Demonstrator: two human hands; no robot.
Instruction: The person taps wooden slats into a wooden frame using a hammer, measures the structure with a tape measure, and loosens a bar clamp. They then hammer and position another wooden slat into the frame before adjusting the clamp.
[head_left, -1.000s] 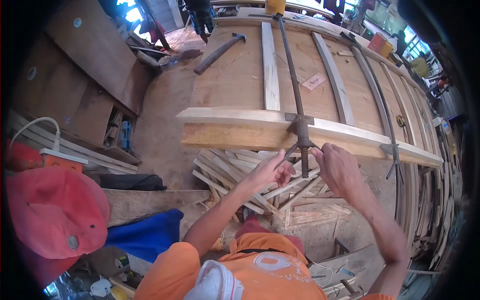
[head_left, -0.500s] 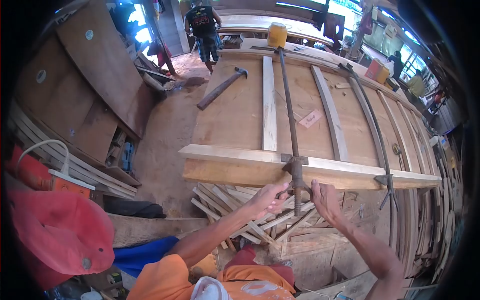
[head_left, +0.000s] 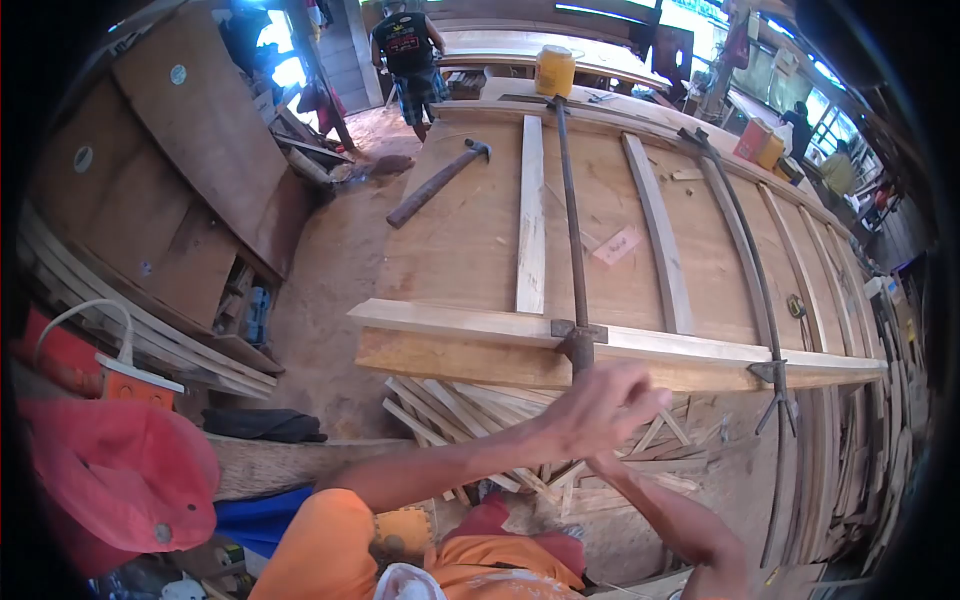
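A long bar clamp (head_left: 572, 210) lies across the wooden panel (head_left: 460, 260), its screw end at the near edge rail (head_left: 450, 345). My left hand (head_left: 603, 408) is at the screw end, its fingers curled and blurred, covering the handle. Behind and below it is my right hand (head_left: 600, 455), mostly hidden, with only the wrist and forearm showing clearly. What either hand grips cannot be made out. A second clamp (head_left: 745, 230) crosses the panel farther right. The hammer (head_left: 437, 184) rests on the panel's left part.
A yellow container (head_left: 555, 72) stands at the far edge. Another person (head_left: 407, 50) stands at the back left. A tape measure (head_left: 796, 306) lies on the panel at right. Wood strips (head_left: 450, 412) are piled underneath. A red cap (head_left: 120, 470) is at lower left.
My hands, earlier apart on either side of the screw, have come together, the left crossing over in front of the right. The clamp's screw end is now covered.
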